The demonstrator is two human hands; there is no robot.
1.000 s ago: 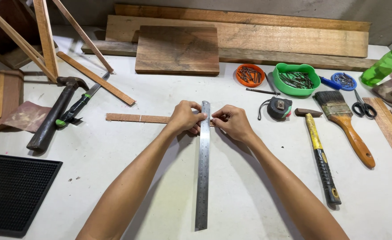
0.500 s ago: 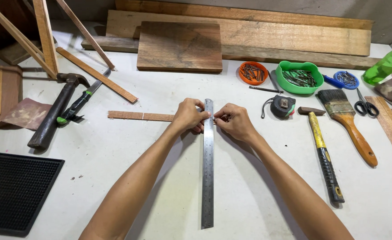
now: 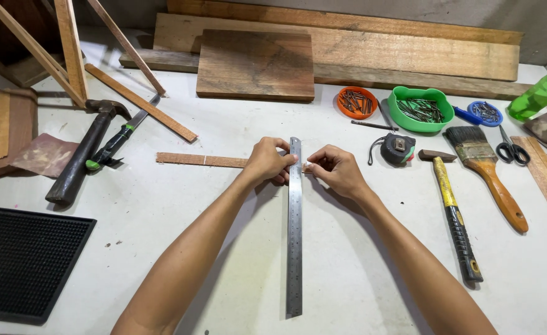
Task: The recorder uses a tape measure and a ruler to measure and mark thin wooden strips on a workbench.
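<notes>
A long steel ruler (image 3: 294,236) lies lengthwise on the white table, pointing away from me. A thin wood strip (image 3: 200,159) lies crosswise under its far end. My left hand (image 3: 268,161) presses on the strip and the ruler's left edge. My right hand (image 3: 334,169) sits at the ruler's right edge, its fingertips pinched on a small white object that I cannot identify.
A hammer (image 3: 81,160) and a green-handled knife (image 3: 117,144) lie left, above a black mat (image 3: 22,260). On the right are a tape measure (image 3: 396,149), a yellow-handled hammer (image 3: 450,211), a brush (image 3: 488,174), scissors (image 3: 510,150) and bowls of nails (image 3: 420,109). Boards (image 3: 256,64) lie at the back.
Both hands stay at the ruler's far end; the view has shifted slightly. Nothing else has moved.
</notes>
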